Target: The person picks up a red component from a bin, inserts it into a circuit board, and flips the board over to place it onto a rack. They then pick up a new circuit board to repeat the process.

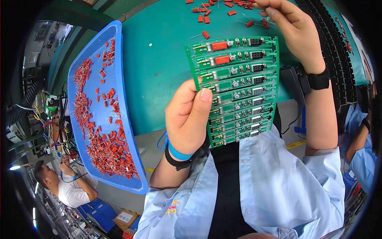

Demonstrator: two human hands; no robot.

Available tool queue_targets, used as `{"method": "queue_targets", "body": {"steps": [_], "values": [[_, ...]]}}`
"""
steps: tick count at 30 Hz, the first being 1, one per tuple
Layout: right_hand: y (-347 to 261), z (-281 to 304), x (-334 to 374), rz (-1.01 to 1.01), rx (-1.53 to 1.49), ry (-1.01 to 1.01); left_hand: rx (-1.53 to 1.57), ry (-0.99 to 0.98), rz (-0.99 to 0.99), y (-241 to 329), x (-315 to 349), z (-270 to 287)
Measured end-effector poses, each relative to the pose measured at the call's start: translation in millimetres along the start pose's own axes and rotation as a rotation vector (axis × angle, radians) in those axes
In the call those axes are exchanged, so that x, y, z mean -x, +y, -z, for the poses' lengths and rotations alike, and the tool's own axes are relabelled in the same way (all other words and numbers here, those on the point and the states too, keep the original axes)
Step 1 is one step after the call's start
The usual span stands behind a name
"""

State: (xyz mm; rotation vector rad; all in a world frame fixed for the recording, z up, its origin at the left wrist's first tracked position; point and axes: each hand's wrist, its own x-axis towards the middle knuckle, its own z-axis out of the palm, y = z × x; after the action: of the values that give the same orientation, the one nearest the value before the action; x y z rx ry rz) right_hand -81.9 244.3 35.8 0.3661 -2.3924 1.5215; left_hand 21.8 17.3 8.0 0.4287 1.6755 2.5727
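My left hand (188, 117) grips the left edge of a green circuit board panel (238, 89), thumb on its face, and holds it upright before my chest. The panel is made of several narrow strips; the top two carry red box capacitors (219, 46). My right hand (292, 28) reaches over the panel's top right corner to loose red capacitors (207, 35) scattered on the green table (159, 59). Its fingers are pinched together, and what they hold is hidden. Both wrists wear dark straps.
A blue tray (119, 47) at my left holds many red capacitors with wire leads. A black ridged conveyor (338, 59) runs along the right. Another person sits at the lower left by a bench with cables. A sleeve of someone else shows at the far right.
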Motion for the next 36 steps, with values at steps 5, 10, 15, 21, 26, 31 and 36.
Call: {"method": "queue_targets", "body": {"steps": [5,10,15,21,26,31,36], "values": [[-7.7,-0.4,3.2,-0.018,-0.215,-0.005,-0.024,0.0,0.014,-0.7,0.7,3.0],[8.4,-17.5,-15.7,0.658,-0.477,-0.015,-0.037,0.006,0.013,-1.6,-1.0,0.9],[3.1,-26.1,-14.9,1.073,-0.709,0.029,-0.041,-0.001,0.008,-1.3,-1.1,1.4],[-50.8,2.9,38.6,0.323,0.21,-0.079,-0.024,0.018,0.04,1.2,-0.9,1.9],[-61.1,-4.8,50.9,0.026,-0.08,-0.147,0.003,0.01,0.077,2.0,-3.3,-2.0],[-67.4,-18.3,54.7,-0.009,-0.072,-0.196,-0.001,0.018,0.072,2.1,-2.6,1.5],[-75.9,-20.6,53.5,0.462,0.329,-0.211,0.031,0.022,0.072,2.4,-3.7,-1.3]]}}
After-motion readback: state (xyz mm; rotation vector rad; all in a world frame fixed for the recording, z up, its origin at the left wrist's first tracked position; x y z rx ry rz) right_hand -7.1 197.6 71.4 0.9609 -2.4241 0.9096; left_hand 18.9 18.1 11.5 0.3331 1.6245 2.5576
